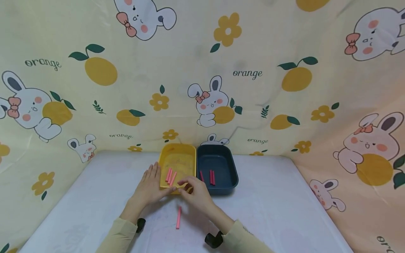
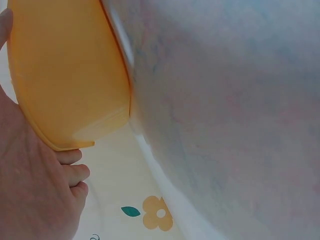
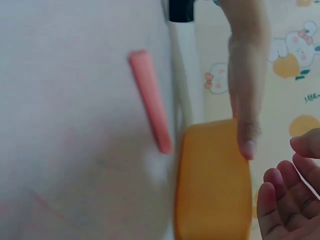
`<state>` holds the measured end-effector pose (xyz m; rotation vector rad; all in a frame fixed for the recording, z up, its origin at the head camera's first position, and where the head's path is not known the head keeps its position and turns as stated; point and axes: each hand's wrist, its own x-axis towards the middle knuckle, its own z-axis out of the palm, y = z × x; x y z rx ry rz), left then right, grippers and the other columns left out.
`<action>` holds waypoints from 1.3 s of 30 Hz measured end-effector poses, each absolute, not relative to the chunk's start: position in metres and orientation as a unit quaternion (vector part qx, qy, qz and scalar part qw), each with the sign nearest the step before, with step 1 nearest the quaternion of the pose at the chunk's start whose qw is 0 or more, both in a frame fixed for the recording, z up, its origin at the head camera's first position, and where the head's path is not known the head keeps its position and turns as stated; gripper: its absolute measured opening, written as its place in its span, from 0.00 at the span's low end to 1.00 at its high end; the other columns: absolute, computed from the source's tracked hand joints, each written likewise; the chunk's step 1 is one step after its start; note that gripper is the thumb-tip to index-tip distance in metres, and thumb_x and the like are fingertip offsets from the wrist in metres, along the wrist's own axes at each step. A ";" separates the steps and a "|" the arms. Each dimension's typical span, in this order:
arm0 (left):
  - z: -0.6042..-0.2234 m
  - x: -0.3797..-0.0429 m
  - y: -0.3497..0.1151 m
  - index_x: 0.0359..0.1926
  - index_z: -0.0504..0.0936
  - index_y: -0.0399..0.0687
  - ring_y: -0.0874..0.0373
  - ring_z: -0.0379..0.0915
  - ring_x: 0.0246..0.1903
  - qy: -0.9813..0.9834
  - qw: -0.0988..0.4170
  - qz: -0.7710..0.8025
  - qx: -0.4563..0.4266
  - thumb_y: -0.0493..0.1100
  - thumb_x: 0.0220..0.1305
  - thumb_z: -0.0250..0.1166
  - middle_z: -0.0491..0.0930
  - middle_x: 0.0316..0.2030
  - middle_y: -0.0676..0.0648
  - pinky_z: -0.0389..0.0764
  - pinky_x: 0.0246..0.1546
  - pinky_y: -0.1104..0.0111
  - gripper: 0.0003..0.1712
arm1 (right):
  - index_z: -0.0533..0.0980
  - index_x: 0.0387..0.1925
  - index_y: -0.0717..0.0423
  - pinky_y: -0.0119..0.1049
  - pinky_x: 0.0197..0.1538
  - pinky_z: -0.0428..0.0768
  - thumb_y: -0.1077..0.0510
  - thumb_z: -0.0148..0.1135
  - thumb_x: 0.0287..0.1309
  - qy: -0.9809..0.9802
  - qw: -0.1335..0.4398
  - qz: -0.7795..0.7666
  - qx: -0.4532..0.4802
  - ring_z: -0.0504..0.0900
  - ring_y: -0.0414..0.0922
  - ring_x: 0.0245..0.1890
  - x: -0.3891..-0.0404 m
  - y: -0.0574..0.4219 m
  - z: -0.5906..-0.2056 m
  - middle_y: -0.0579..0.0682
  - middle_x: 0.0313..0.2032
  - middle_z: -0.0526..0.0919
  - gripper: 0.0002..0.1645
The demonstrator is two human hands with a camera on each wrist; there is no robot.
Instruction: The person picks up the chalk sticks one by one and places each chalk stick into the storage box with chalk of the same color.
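Observation:
My left hand (image 1: 149, 186) rests against the yellow tray (image 1: 180, 147), its straight fingers along the left side and its thumb at the front rim. In the left wrist view the fingers (image 2: 75, 173) show just past the tray's rim. Over the front right corner of that tray hovers my right hand (image 1: 197, 195), fingers loosely bent and apart, with nothing seen between them. Three pink sticks (image 1: 172, 178) lie inside the yellow tray near its front. On the table in front of it lies another pink stick (image 1: 178, 218), seen closer as a pink stick (image 3: 150, 102) in the right wrist view.
A dark blue tray (image 1: 233, 172) stands right beside the yellow one, with three pink sticks (image 1: 212, 177) in it. White cloth covers the table (image 1: 269, 211). Behind and at the sides hangs a patterned curtain (image 1: 196, 52) with rabbits and oranges. Both wrists carry black bands (image 1: 214, 240).

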<state>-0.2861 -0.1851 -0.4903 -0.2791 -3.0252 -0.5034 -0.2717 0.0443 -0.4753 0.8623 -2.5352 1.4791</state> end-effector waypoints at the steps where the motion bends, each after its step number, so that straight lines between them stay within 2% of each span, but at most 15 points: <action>1: -0.490 -0.286 -0.185 0.79 0.45 0.23 0.31 0.38 0.80 -0.982 0.031 -0.162 -0.091 0.80 0.62 0.58 0.42 0.80 0.27 0.47 0.79 0.42 0.72 | 0.84 0.49 0.56 0.28 0.43 0.84 0.61 0.71 0.65 -0.829 0.037 0.481 0.283 0.80 0.36 0.38 -0.269 0.045 -0.477 0.47 0.45 0.85 0.12; 8: -0.492 -0.288 -0.186 0.78 0.46 0.22 0.31 0.39 0.79 -0.982 0.039 -0.163 -0.091 0.80 0.62 0.59 0.42 0.80 0.26 0.48 0.79 0.41 0.73 | 0.82 0.51 0.58 0.27 0.40 0.83 0.62 0.71 0.64 -0.836 -0.029 0.459 0.300 0.81 0.36 0.38 -0.258 0.050 -0.492 0.52 0.46 0.84 0.15; 13: -0.491 -0.289 -0.185 0.78 0.45 0.23 0.31 0.38 0.80 -0.982 0.035 -0.164 -0.085 0.80 0.61 0.59 0.41 0.80 0.27 0.47 0.79 0.42 0.73 | 0.80 0.55 0.56 0.27 0.40 0.79 0.55 0.73 0.63 -0.852 -0.101 0.413 0.304 0.79 0.35 0.38 -0.253 0.050 -0.496 0.46 0.45 0.80 0.21; 17: -0.491 -0.289 -0.185 0.78 0.46 0.23 0.31 0.39 0.80 -0.983 0.035 -0.161 -0.085 0.81 0.61 0.58 0.42 0.80 0.27 0.47 0.79 0.43 0.73 | 0.79 0.56 0.54 0.27 0.41 0.78 0.53 0.75 0.60 -0.861 -0.136 0.380 0.310 0.76 0.33 0.38 -0.252 0.050 -0.497 0.42 0.43 0.76 0.25; 32: -0.491 -0.289 -0.184 0.78 0.47 0.23 0.31 0.40 0.79 -0.983 0.033 -0.163 -0.076 0.82 0.60 0.58 0.42 0.80 0.27 0.47 0.79 0.42 0.74 | 0.82 0.52 0.49 0.26 0.42 0.74 0.47 0.82 0.51 -0.886 -0.127 0.303 0.328 0.71 0.32 0.38 -0.249 0.045 -0.501 0.38 0.40 0.72 0.28; 39: -0.490 -0.289 -0.183 0.79 0.46 0.24 0.31 0.39 0.80 -0.984 0.025 -0.163 -0.068 0.83 0.59 0.58 0.42 0.80 0.28 0.47 0.79 0.42 0.74 | 0.82 0.51 0.47 0.26 0.39 0.73 0.49 0.83 0.50 -0.883 -0.132 0.322 0.315 0.71 0.32 0.36 -0.248 0.044 -0.501 0.38 0.40 0.72 0.27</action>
